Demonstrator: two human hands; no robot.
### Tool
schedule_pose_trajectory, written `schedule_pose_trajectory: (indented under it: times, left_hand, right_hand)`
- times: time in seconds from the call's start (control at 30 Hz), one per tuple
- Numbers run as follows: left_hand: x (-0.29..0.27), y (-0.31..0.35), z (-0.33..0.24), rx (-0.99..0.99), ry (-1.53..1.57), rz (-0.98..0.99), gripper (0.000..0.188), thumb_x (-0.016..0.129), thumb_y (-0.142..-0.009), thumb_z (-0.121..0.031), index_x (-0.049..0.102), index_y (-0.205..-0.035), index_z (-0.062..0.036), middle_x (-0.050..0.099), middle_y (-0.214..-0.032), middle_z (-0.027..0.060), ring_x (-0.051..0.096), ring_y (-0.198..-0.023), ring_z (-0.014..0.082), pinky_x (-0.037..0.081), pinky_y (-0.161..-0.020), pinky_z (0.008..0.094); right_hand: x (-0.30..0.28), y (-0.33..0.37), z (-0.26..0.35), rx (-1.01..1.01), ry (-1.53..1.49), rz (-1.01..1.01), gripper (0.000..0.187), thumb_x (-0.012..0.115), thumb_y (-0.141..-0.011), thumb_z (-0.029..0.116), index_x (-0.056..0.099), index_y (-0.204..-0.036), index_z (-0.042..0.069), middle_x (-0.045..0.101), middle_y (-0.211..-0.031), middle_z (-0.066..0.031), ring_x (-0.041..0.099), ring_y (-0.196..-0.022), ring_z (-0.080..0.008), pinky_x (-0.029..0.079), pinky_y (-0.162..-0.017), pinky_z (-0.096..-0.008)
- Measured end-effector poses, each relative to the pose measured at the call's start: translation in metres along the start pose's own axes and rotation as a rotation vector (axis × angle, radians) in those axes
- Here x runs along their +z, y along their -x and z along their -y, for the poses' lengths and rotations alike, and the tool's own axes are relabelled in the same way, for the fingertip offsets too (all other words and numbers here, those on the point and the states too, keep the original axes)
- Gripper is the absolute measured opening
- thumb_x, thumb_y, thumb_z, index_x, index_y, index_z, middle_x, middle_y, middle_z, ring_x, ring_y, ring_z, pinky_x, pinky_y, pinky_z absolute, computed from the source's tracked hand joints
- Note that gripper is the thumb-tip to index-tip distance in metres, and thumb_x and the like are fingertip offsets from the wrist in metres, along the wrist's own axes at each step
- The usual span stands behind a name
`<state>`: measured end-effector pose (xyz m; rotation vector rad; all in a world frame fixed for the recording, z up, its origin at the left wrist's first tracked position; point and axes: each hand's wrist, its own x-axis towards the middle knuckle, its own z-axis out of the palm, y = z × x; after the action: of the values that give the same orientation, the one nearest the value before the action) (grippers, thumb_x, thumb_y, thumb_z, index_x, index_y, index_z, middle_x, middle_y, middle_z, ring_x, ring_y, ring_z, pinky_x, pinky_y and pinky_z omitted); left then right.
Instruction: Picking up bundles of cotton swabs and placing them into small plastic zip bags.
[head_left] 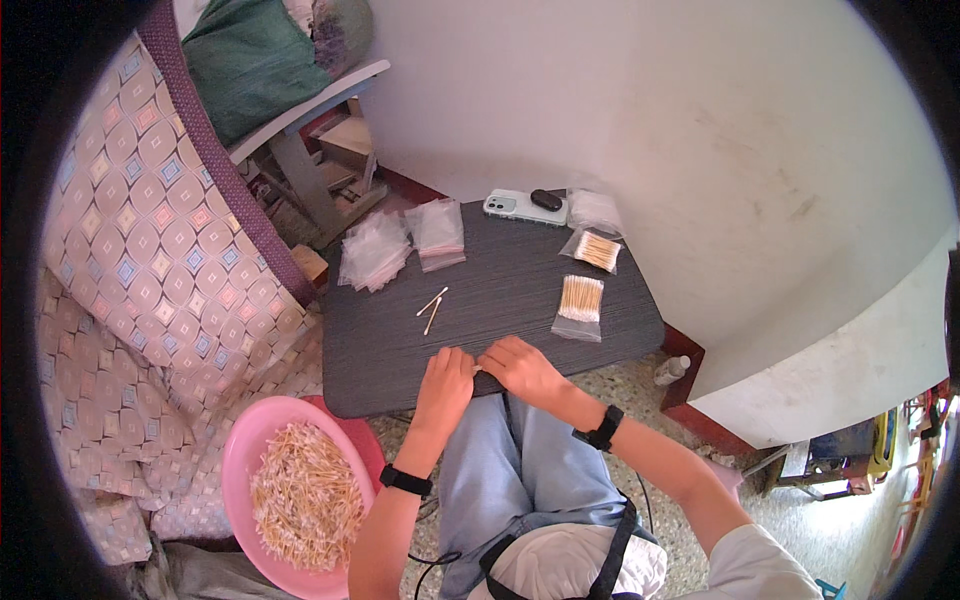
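Observation:
My left hand (pixel 447 380) and my right hand (pixel 520 366) meet at the near edge of the dark table (pixel 500 290). Both have their fingers closed, with fingertips nearly touching. A tiny pale bit shows between them, too small to name; the fingers hide the rest. Just beyond my left hand lie two loose cotton swabs (pixel 432 316). To the right, a clear zip bag of cotton swabs (pixel 582 297) lies flat, with a second filled bag (pixel 597 251) behind it. Flat clear plastic bags (pixel 375 250) and another stack of bags (pixel 437 236) rest at the far left.
A pink basin (pixel 236 480) heaped with loose cotton swabs (pixel 305 500) stands left of my legs. At the table's back are a phone (pixel 510 206), a small black case (pixel 546 200) and a whitish plastic bag (pixel 595 211). A wall (pixel 700 200) borders the right; patterned fabric (pixel 170 230) hangs left.

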<state>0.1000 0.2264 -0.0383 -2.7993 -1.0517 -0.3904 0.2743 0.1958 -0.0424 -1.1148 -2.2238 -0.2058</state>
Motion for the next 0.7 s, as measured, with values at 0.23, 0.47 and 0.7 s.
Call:
schedule_pose_trajectory:
  times: [0.23, 0.47, 0.7]
  left_hand:
    - [-0.029, 0.012, -0.015, -0.182, 0.543, -0.040, 0.013, 0.060, -0.089, -0.012, 0.061, -0.092, 0.0000, 0.064, -0.083, 0.0118, 0.065, -0.068, 0.0222, 0.050, -0.060, 0.0316]
    - [-0.041, 0.019, -0.020, -0.361, 1.310, -0.016, 0.013, 0.067, -0.085, -0.006, 0.071, -0.095, 0.0024, 0.068, -0.077, 0.0104, 0.068, -0.066, 0.0168, 0.051, -0.059, 0.0240]
    - [-0.059, 0.017, -0.026, -0.506, 1.636, 0.153, 0.017, 0.068, -0.086, -0.009, 0.070, -0.097, 0.0054, 0.069, -0.082, 0.0122, 0.068, -0.068, 0.0177, 0.052, -0.065, 0.0252]
  right_hand:
    - [-0.035, 0.014, 0.012, 0.232, -0.286, 0.114, 0.019, 0.061, -0.078, 0.003, 0.064, -0.097, 0.003, 0.062, -0.092, -0.0093, 0.063, -0.081, -0.0260, 0.053, -0.071, -0.0328]
    - [-0.068, 0.019, 0.023, 0.427, -0.649, 0.069, 0.020, 0.068, -0.082, 0.009, 0.069, -0.102, 0.004, 0.065, -0.094, -0.0092, 0.065, -0.077, -0.0240, 0.052, -0.066, -0.0328]
    - [-0.089, 0.023, 0.030, 0.053, -0.288, 0.017, 0.032, 0.065, -0.074, 0.004, 0.066, -0.105, 0.000, 0.065, -0.094, -0.0121, 0.065, -0.080, -0.0264, 0.054, -0.068, -0.0341]
